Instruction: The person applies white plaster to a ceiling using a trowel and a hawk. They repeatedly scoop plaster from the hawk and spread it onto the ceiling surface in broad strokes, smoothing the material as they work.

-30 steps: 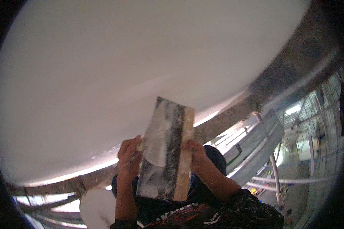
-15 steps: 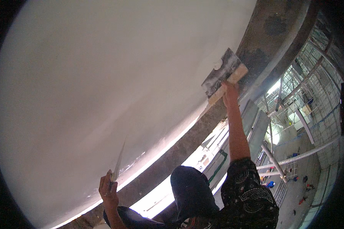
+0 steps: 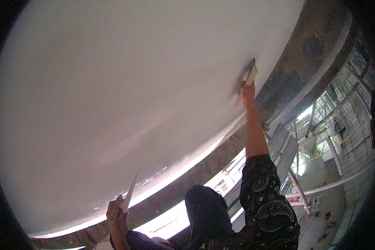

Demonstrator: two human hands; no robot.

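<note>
Overhead spreads a large, smooth white plastered surface [image 3: 125,91]. My right arm is stretched up to it, and my right hand [image 3: 248,96] is closed around the pale wooden handle of a wide putty knife [image 3: 251,75]. That blade now appears nearly edge-on against the white surface, close to its right border; a dark shadow lies beside it. Lower left, my left hand [image 3: 117,214] is closed on a second putty knife [image 3: 131,191], also seen edge-on, with its thin blade pointing up. Whether plaster is on either blade, I cannot tell.
A bare grey-brown concrete band [image 3: 293,71] curves along the white surface's edge. Beyond it, at the right, are scaffold poles [image 3: 335,183] and a grey plank [image 3: 283,146]. Bright gaps show below the band. Small red and blue items lie far down at lower right.
My right hand has turned the wide putty knife from showing its flat face to nearly edge-on, and brought it off the band's edge onto the white surface. The view has shifted slightly.
</note>
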